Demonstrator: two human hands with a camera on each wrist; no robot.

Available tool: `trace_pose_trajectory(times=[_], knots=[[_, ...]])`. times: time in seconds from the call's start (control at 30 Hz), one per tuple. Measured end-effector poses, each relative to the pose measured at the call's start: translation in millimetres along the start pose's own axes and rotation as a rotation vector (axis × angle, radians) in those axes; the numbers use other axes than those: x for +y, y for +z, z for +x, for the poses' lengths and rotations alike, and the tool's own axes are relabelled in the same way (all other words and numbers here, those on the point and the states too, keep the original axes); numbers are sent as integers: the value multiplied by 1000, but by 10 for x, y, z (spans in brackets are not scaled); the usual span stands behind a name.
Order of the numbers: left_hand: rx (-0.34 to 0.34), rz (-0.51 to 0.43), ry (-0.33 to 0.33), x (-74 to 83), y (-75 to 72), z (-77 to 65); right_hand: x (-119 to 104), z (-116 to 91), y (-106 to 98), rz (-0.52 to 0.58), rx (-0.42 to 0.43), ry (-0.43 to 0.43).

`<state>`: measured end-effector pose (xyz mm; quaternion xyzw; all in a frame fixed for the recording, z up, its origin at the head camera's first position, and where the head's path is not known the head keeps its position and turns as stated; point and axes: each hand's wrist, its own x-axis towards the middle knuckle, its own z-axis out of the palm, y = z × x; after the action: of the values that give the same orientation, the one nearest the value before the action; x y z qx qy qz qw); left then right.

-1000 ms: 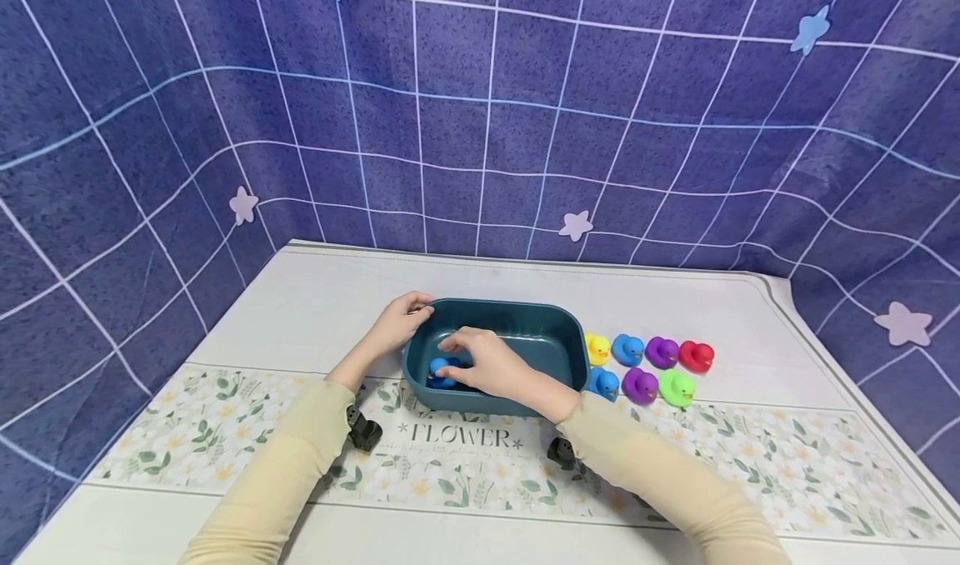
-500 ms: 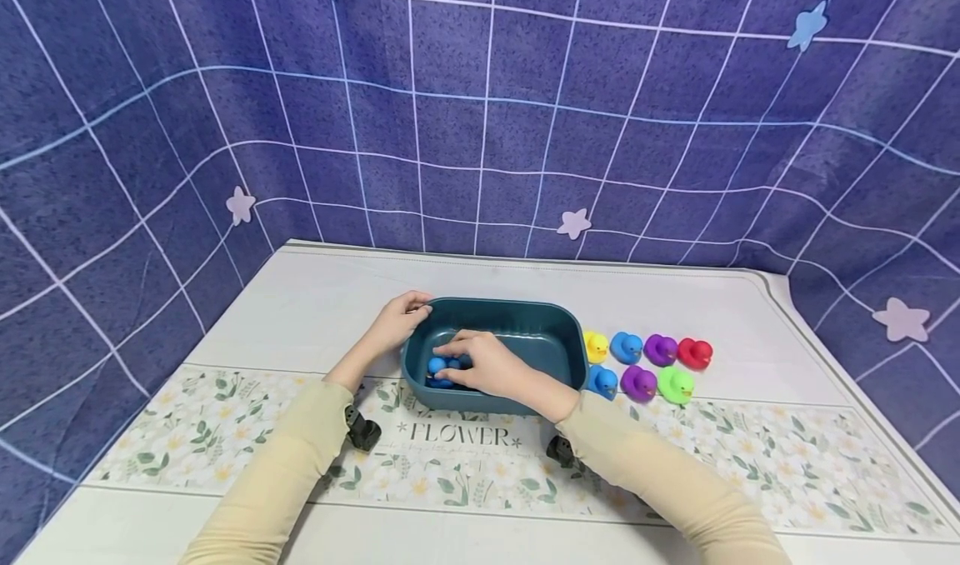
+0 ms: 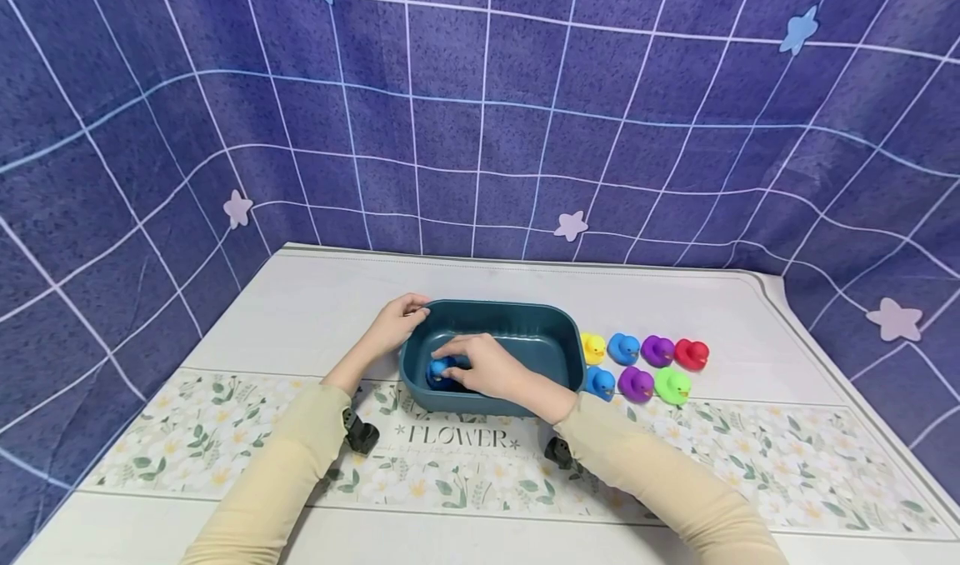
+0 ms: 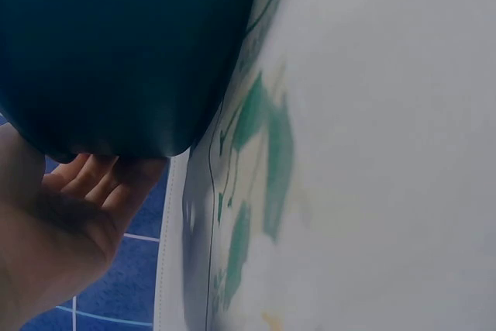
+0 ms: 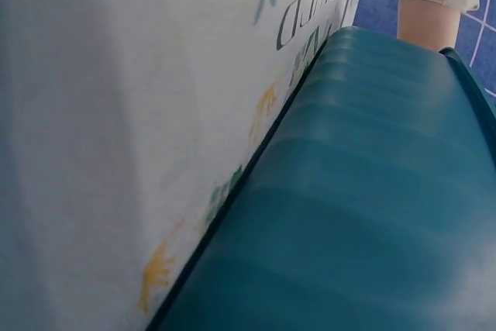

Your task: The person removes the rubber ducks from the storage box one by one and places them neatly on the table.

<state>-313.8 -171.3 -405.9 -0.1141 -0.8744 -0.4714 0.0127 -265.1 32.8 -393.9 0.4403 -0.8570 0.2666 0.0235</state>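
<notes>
A dark teal plastic bin point(image 3: 536, 352) stands in the middle of the table. At its far left corner my left hand point(image 3: 397, 322) holds the rim, thumb on the inside; in the left wrist view that hand point(image 4: 77, 222) has its fingers partly hidden behind the bin wall point(image 4: 124, 60). My right hand point(image 3: 491, 367) reaches over the near side into the bin, pinching a blue rubber duck point(image 3: 438, 372) between thumb and fingers at the left end. The right wrist view has only the bin's outer wall point(image 5: 349, 184), with the right hand out of sight.
Two rows of rubber ducks stand right of the bin: a yellow duck point(image 3: 594, 347), blue, purple point(image 3: 658, 350) and red point(image 3: 692, 354) behind, blue, purple and green point(image 3: 672, 386) in front. A blue gridded curtain point(image 3: 480, 132) hangs behind the table.
My right hand's fingers have come together onto the blue duck, which has turned a little between them. The left hand keeps its place on the rim.
</notes>
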Motion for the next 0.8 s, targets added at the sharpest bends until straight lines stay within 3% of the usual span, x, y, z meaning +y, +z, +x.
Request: trace_pose_trajectory(times=[0.33, 0.6, 0.8], knots=[[-2, -1, 5, -12, 2, 5, -8, -4, 9, 43, 17, 9], [0, -8, 0, -1, 4, 10, -11, -11, 11, 3, 7, 42], [3, -12, 10, -9, 4, 8, -9, -20, 18, 53, 10, 20]])
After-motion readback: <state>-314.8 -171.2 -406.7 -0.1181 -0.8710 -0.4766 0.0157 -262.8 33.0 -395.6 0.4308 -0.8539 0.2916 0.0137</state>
